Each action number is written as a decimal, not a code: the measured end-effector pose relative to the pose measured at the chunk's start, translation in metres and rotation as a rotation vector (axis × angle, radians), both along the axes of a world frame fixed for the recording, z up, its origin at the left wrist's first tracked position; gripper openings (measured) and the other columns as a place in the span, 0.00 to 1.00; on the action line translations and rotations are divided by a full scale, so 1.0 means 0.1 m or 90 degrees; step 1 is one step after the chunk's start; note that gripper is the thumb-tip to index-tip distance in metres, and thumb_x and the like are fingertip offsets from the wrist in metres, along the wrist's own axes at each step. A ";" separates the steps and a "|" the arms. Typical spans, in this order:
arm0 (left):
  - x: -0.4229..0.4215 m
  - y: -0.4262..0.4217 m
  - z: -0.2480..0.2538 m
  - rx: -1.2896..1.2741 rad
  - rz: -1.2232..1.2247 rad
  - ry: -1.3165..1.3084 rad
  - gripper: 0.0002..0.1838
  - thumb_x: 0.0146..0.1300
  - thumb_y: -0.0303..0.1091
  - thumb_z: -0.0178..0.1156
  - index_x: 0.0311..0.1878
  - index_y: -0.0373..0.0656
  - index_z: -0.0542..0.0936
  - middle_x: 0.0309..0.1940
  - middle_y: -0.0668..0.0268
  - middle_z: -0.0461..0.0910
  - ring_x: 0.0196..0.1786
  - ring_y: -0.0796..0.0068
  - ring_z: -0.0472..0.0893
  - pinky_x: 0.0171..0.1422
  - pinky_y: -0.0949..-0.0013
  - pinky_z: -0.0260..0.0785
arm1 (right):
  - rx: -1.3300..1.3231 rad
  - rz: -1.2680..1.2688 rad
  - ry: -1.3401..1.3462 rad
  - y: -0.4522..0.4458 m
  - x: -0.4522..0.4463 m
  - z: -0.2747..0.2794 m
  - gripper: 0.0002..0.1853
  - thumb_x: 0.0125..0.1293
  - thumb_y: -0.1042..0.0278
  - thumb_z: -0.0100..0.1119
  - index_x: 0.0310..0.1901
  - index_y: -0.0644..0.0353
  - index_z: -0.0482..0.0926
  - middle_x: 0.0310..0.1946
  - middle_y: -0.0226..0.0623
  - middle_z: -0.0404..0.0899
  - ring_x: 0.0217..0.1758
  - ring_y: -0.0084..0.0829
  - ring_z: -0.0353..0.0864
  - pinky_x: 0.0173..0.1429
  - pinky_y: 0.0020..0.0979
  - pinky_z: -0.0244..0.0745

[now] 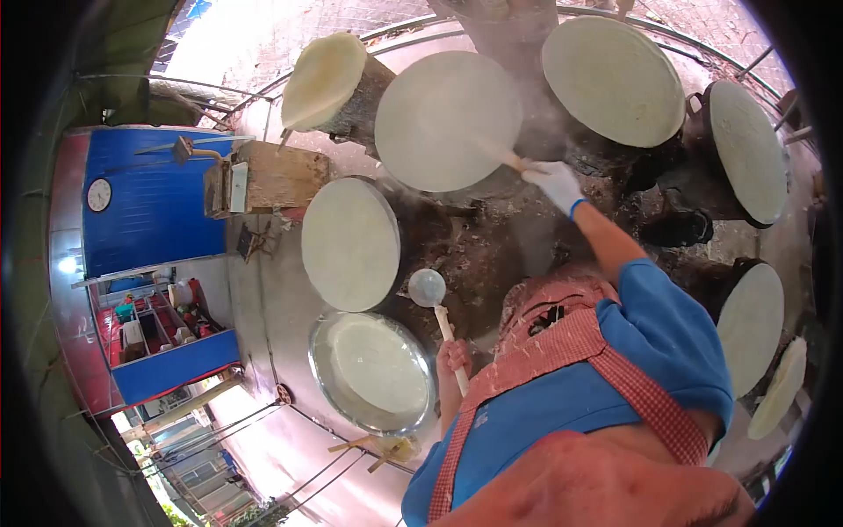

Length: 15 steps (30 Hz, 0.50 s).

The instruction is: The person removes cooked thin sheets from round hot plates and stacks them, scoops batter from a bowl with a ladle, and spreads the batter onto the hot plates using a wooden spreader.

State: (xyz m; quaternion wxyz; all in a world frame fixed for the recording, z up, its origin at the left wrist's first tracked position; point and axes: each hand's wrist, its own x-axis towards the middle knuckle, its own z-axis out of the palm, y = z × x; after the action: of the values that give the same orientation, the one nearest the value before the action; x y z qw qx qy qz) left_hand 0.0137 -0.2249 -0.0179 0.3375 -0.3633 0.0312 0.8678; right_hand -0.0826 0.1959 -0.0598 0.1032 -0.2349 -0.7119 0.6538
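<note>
My left hand (453,356) is bare and wrapped round the pale handle of a ladle (428,287). The ladle's round metal bowl hangs beside a wide shiny metal basin (320,343), which holds pale batter (379,364). My right hand (555,185), in a white glove with a blue cuff, is closed on the handle of a wooden spreader (507,157). Its far end is blurred over a round griddle covered in pale batter (439,97). Haze or steam hangs there. Another batter-covered griddle (351,244) stands between this one and the basin.
More round griddles with pale sheets stand at the upper right (613,81), right (748,151) and lower right (752,329). A pale flatbread (325,81) covers a stand at upper left. A wooden box (279,177) is on the left. A red-checked apron (536,356) covers my front.
</note>
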 end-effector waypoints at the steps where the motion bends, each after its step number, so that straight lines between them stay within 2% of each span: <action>1: -0.01 -0.01 0.02 -0.017 0.001 -0.002 0.17 0.64 0.27 0.42 0.55 0.42 0.68 0.16 0.71 0.56 0.14 0.83 0.57 0.13 0.81 0.54 | 0.072 -0.012 -0.001 0.21 -0.06 -0.09 0.18 0.52 0.62 0.62 0.42 0.64 0.79 0.41 0.38 0.81 0.46 0.26 0.77 0.53 0.25 0.66; 2: 0.02 -0.01 0.05 0.038 -0.015 -0.004 0.17 0.64 0.27 0.42 0.56 0.43 0.68 0.16 0.71 0.56 0.14 0.84 0.57 0.13 0.81 0.54 | 0.115 -0.010 0.026 0.41 -0.12 -0.04 0.20 0.55 0.57 0.57 0.44 0.65 0.78 0.42 0.42 0.79 0.47 0.33 0.78 0.53 0.29 0.66; 3: 0.01 -0.01 0.07 0.093 -0.033 -0.007 0.18 0.64 0.27 0.42 0.57 0.43 0.68 0.16 0.71 0.55 0.14 0.84 0.57 0.13 0.82 0.54 | 0.220 -0.048 -0.024 0.59 -0.28 0.01 0.20 0.56 0.55 0.54 0.42 0.63 0.78 0.40 0.44 0.79 0.45 0.38 0.78 0.51 0.32 0.68; 4: -0.02 -0.01 0.07 0.095 -0.040 0.003 0.18 0.64 0.27 0.42 0.57 0.43 0.68 0.16 0.71 0.55 0.14 0.84 0.57 0.13 0.82 0.54 | 0.324 -0.088 -0.078 0.76 -0.44 0.04 0.20 0.58 0.53 0.51 0.41 0.62 0.78 0.39 0.46 0.79 0.43 0.42 0.78 0.49 0.35 0.70; 5: -0.02 -0.01 0.06 0.063 -0.025 -0.005 0.18 0.64 0.27 0.43 0.57 0.44 0.67 0.17 0.71 0.55 0.14 0.84 0.57 0.13 0.82 0.53 | 0.324 -0.094 -0.073 0.83 -0.60 0.05 0.20 0.58 0.53 0.51 0.41 0.62 0.78 0.39 0.46 0.79 0.43 0.42 0.78 0.49 0.35 0.70; 7: -0.08 0.01 0.01 0.020 -0.024 0.010 0.17 0.64 0.28 0.45 0.56 0.45 0.68 0.18 0.72 0.56 0.14 0.85 0.56 0.13 0.83 0.53 | 0.584 -0.002 -0.209 0.81 -0.87 0.05 0.17 0.59 0.52 0.47 0.37 0.56 0.77 0.33 0.46 0.79 0.37 0.50 0.77 0.41 0.43 0.71; 8: -0.12 0.02 -0.02 0.015 -0.020 0.010 0.17 0.64 0.28 0.45 0.56 0.45 0.68 0.18 0.72 0.56 0.14 0.85 0.56 0.13 0.83 0.53 | 0.712 0.040 -0.128 0.76 -0.92 -0.12 0.12 0.59 0.54 0.48 0.35 0.50 0.77 0.25 0.43 0.78 0.29 0.48 0.78 0.32 0.45 0.72; 10: -0.28 0.15 0.04 -0.120 -0.053 0.076 0.16 0.64 0.29 0.46 0.56 0.46 0.69 0.18 0.73 0.57 0.14 0.86 0.56 0.13 0.82 0.53 | 0.770 0.141 -0.017 0.67 -0.76 -0.04 0.11 0.59 0.53 0.49 0.36 0.46 0.77 0.20 0.42 0.76 0.25 0.44 0.78 0.27 0.42 0.72; 11: -0.41 0.11 -0.10 -0.105 -0.065 0.068 0.16 0.64 0.29 0.46 0.55 0.46 0.68 0.18 0.73 0.57 0.13 0.87 0.56 0.12 0.83 0.52 | 0.808 0.160 -0.037 0.69 -0.62 0.14 0.11 0.59 0.52 0.49 0.35 0.45 0.77 0.19 0.41 0.75 0.24 0.42 0.78 0.26 0.41 0.71; 13: -0.71 0.33 0.01 -0.215 -0.118 0.147 0.09 0.64 0.32 0.47 0.47 0.46 0.71 0.16 0.73 0.58 0.13 0.87 0.57 0.12 0.83 0.52 | 0.845 0.171 -0.068 0.90 -0.45 0.28 0.10 0.58 0.51 0.51 0.35 0.44 0.77 0.18 0.39 0.74 0.22 0.40 0.77 0.25 0.40 0.71; 14: -0.89 0.59 0.26 -0.344 -0.161 0.229 0.07 0.65 0.35 0.47 0.39 0.46 0.73 0.14 0.73 0.58 0.12 0.86 0.57 0.12 0.82 0.51 | 0.804 0.121 -0.072 1.00 -0.42 0.22 0.10 0.58 0.51 0.51 0.36 0.44 0.77 0.18 0.39 0.74 0.22 0.40 0.77 0.25 0.40 0.71; 15: -1.11 0.59 0.12 -0.308 -0.199 0.339 0.08 0.65 0.37 0.47 0.31 0.48 0.70 0.13 0.73 0.57 0.12 0.85 0.58 0.12 0.82 0.52 | 0.801 0.062 -0.084 0.99 -0.40 0.12 0.11 0.58 0.51 0.51 0.36 0.44 0.77 0.19 0.39 0.74 0.22 0.41 0.77 0.25 0.40 0.71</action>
State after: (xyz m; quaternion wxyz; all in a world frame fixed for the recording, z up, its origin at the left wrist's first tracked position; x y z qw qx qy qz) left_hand -0.0972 -0.1657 -0.0061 0.3505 -0.1855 0.3763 0.8373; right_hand -0.1224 0.2944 -0.0475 0.1474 -0.1366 -0.9747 0.0982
